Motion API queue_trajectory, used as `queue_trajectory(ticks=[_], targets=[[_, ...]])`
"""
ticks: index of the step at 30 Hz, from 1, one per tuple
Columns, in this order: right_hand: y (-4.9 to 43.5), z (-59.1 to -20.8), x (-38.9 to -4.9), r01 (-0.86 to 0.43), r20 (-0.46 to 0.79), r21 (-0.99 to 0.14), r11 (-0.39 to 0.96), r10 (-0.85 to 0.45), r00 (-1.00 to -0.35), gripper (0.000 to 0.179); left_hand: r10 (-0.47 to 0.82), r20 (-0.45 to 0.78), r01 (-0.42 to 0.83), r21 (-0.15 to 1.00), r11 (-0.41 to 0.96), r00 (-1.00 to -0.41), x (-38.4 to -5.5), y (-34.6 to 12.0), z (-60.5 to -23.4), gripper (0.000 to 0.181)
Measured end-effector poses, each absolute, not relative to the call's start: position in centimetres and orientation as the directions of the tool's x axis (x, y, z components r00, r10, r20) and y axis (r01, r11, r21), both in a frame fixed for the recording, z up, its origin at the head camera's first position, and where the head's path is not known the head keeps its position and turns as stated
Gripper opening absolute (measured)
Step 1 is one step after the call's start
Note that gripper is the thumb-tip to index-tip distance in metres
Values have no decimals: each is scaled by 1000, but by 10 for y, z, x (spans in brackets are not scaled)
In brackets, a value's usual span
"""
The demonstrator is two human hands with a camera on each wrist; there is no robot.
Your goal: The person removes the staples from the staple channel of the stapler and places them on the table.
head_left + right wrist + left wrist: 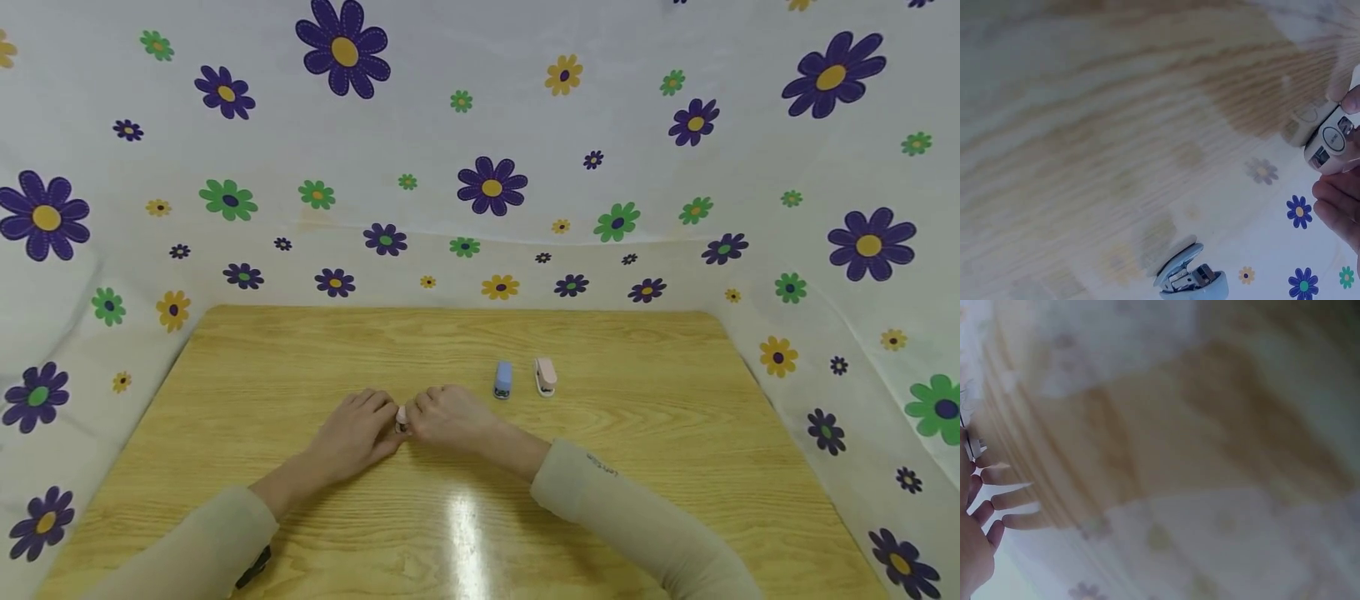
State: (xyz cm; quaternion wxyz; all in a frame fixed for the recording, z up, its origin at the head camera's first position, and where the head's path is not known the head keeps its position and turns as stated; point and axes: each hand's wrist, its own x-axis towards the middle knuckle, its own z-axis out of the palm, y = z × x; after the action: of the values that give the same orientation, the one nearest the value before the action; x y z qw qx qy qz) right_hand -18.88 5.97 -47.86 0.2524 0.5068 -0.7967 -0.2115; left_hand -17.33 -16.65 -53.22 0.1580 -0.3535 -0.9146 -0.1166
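Both hands meet over a small pale pink-and-white mini stapler near the middle of the table, and they hide most of it. Thumb and index finger of my left hand pinch its left end, while the other fingertips reach down to the tabletop. From the other side my right hand grips it. The right wrist view shows the stapler's side with a round label, between the right fingers. To the right of the hands stand a blue mini stapler and another pink mini stapler.
The glossy wood-grain table has a bright reflection at the front. A white flower-print cloth rises behind it and along both sides. A black item shows under the left sleeve.
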Motion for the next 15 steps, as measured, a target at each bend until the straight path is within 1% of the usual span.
queue_trajectory(ticks=[4, 8, 11, 15], targets=[[64, -477, -188, -707, 207, 566, 423, -904, -375, 31, 606, 363, 680, 115, 724, -707, -174, -166, -533, 27], [67, -474, -187, -722, 177, 546, 425, -901, -397, 27, 611, 354, 682, 118, 722, -708, -174, -165, -532, 27], [70, -472, -188, -724, 176, 536, 434, -896, -407, 26, 621, 362, 691, 99, 716, -696, -174, -164, -531, 27], [72, -471, -189, -729, 217, 497, 471, -881, -421, 29, 638, 366, 701, 59, 711, -678, -174, -164, -529, 25]])
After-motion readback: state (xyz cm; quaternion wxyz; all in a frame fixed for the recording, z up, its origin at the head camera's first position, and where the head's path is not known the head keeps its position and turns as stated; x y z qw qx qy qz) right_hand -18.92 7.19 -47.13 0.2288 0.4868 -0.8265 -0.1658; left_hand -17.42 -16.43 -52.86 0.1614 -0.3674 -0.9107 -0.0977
